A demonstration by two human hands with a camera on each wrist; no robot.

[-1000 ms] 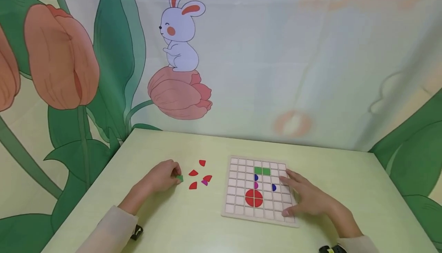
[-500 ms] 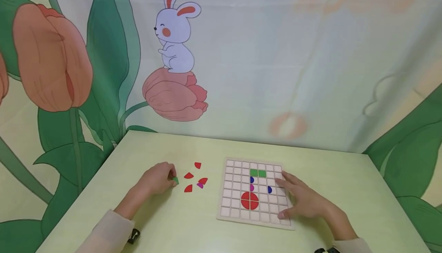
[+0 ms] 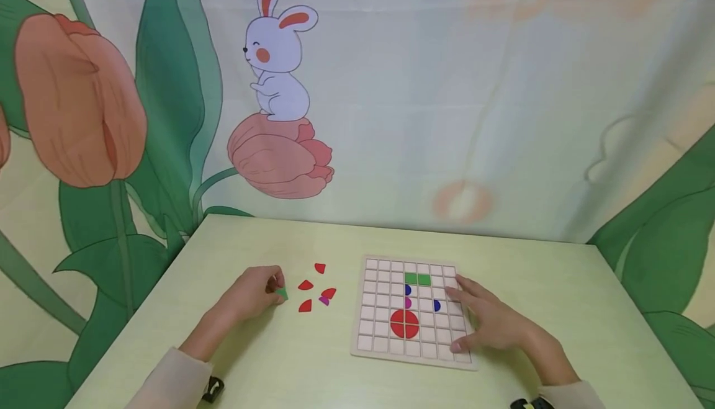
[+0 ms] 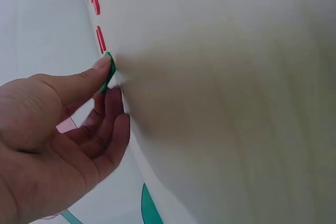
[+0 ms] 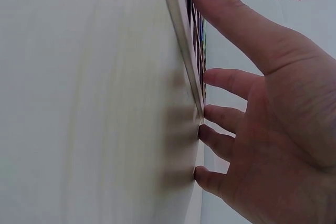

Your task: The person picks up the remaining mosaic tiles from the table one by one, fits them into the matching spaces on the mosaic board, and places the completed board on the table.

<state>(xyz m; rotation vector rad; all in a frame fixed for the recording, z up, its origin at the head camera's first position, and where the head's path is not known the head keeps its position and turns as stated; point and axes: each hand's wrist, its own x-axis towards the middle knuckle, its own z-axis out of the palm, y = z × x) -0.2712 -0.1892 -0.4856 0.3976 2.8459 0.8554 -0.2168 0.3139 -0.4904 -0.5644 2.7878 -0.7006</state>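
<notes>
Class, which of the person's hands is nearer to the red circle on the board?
Right. The right hand touches the board at its right edge, to the right of the red circle; the left hand is farther off, left of the board, pinching a green piece.

Soft, even light covers the table [image 3: 301,365] around my grip in the head view, with a pale glare on the near side, between my hands. Faint shadows lie under my left hand [image 3: 254,291] and right hand [image 3: 491,319]. The board [image 3: 381,328] by my right fingertips is fairly crisp, while the backdrop [image 3: 380,117] beyond my grip turns soft and smudgy toward the right. My left wrist view is dimmer and greyish: the green piece [image 4: 112,67] I pinch looks muted, and a broad, blurred brownish shadow spreads out from my fingertips. My right wrist view is dull too, with soft-edged shadow bands beside my fingertips.
</notes>
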